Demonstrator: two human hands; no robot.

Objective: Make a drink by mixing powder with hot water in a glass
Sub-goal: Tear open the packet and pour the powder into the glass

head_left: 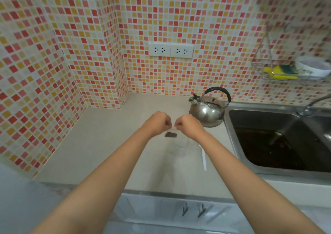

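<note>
Hands (pixel 172 124) pinching powder bag (pixel 171 133)

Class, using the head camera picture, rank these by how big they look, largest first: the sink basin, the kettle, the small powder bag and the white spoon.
1. sink basin
2. kettle
3 and 4. white spoon and powder bag: too close to rank. The spoon is long but thin; the bag is short, and both hands hide its top.

A single head-worn wide-angle view looks forward and down, close over the counter (pixel 100 144)
</note>
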